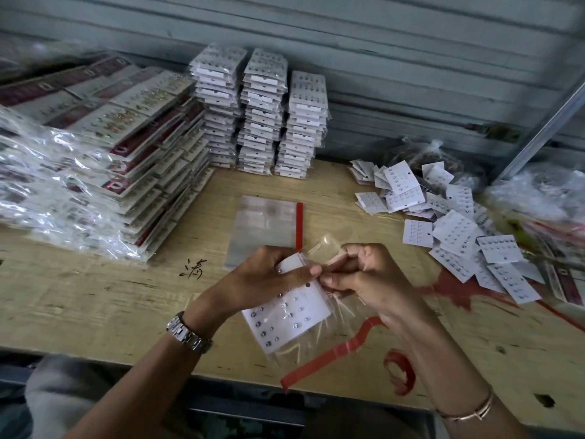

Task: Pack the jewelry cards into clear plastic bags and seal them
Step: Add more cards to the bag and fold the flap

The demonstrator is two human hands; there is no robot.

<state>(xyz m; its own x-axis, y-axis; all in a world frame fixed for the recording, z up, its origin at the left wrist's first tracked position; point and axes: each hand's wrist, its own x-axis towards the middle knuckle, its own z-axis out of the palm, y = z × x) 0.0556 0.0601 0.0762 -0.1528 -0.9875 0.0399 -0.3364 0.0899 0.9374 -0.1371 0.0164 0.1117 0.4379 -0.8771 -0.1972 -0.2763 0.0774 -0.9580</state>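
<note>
Left hand [275, 274] grips the top of a white card [291, 315], fingers curled over it. The card sits inside a clear bag [335, 315] and is held above the table [95, 296]. Right hand [364, 277] pinches the bag at its mouth edge, fingers curled tight, and its fingertips meet the left hand's. The bag flap [329, 248] stands up loose just behind the pinch. A red strip [323, 356] trails from the bag below the right hand toward the near table edge.

Empty bags [262, 223] lie flat just behind the grip, a red band along their right side. Loose cards [452, 229] are heaped to the right of the grip, well apart from it. Three stacks [262, 115] of bagged cards stand far behind, against the wall. Large packs [110, 137] are piled to the left and behind. There is a watch [188, 334] on the left wrist and a bracelet [468, 410] on the right wrist. Red marks [399, 372] stain the table near the right forearm.
</note>
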